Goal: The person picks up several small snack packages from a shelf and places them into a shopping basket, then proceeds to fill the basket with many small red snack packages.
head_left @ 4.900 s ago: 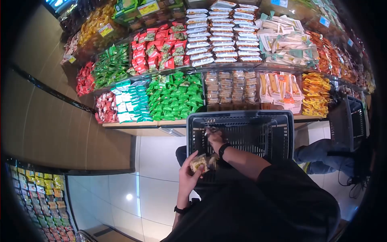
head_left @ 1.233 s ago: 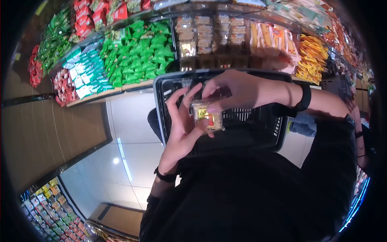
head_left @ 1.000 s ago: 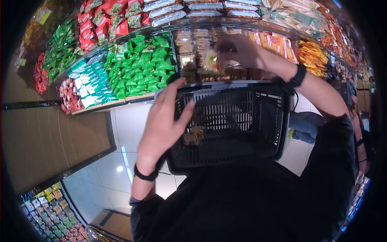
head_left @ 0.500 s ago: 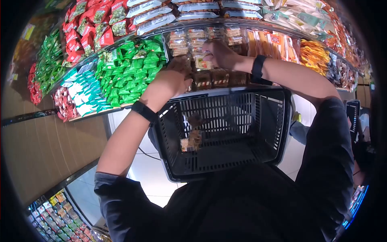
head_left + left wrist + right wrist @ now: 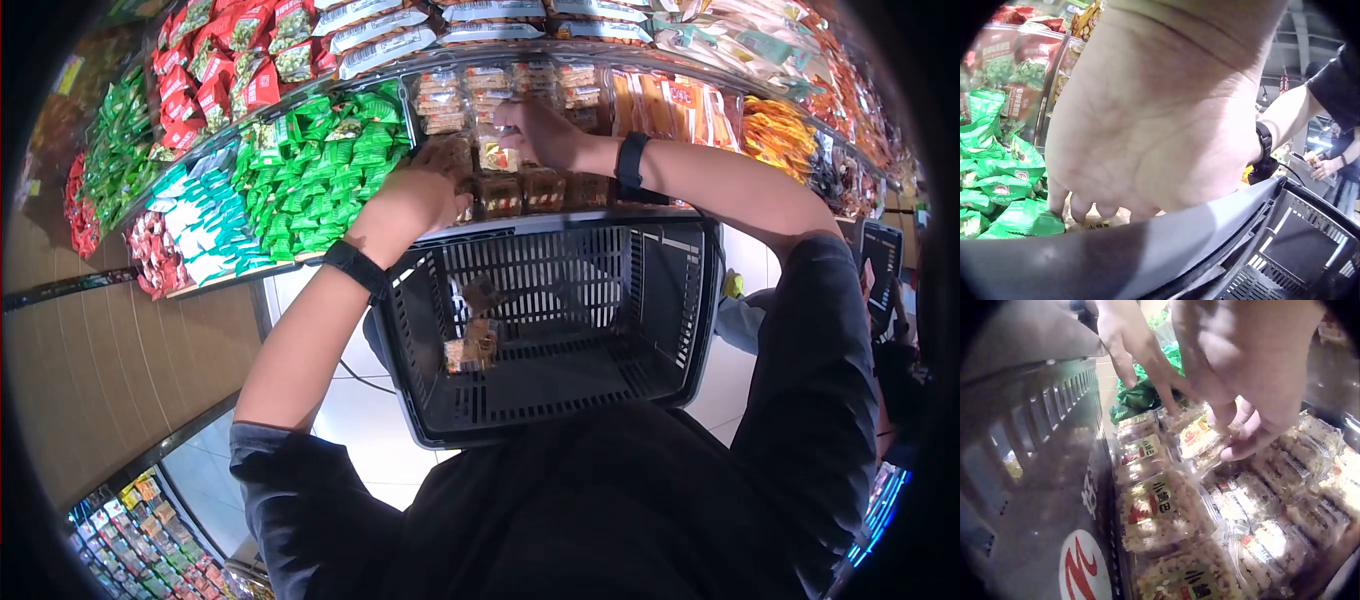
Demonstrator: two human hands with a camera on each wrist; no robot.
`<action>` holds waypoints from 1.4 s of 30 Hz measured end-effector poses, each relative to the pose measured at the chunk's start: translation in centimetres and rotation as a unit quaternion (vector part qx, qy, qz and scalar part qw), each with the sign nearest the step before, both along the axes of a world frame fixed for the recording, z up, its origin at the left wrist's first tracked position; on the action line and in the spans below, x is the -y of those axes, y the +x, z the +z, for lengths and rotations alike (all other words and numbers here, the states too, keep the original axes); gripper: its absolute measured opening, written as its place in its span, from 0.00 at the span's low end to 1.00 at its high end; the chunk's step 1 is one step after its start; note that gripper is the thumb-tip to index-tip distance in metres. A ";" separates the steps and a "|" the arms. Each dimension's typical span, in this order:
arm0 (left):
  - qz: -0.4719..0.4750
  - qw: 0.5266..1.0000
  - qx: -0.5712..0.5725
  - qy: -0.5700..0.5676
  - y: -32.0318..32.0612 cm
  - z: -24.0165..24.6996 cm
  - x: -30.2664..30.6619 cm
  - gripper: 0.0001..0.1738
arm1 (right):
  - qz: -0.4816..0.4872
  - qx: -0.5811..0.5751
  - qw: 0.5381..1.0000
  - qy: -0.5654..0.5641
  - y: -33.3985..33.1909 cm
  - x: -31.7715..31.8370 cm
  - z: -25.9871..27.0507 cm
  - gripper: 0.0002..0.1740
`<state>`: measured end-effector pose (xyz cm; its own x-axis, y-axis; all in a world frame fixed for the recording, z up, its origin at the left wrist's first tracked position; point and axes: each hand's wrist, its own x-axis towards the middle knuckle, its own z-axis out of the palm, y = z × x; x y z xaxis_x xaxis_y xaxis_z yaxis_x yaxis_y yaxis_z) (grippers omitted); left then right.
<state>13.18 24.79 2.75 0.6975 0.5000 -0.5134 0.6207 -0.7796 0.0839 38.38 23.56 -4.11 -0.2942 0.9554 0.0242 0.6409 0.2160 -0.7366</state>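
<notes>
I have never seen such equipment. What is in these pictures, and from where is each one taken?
There is no machine: a person works with two bare hands. The wide view comes from a camera on the head, looking down; the other two come from cameras on the wrists. The right hand pinches a clear packet; the left hand touches a neighbouring packet. Similar packets lie in rows, next to green bags. Nearer the person is a black basket with small packets inside.
</notes>
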 end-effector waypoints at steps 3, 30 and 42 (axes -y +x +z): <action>0.002 1.000 0.014 -0.003 -0.1 -0.1 -0.1 0.33 | 0.010 0.033 0.999 0.020 0.2 -0.2 0.7 0.15; 0.062 0.929 0.366 0.008 -4.1 5.0 2.0 0.19 | 0.134 0.400 0.895 0.144 -1.9 1.9 6.5 0.28; 0.224 0.860 0.448 -0.101 -11.8 6.8 24.2 0.16 | 0.088 -0.010 0.968 -0.236 -6.9 27.3 15.1 0.27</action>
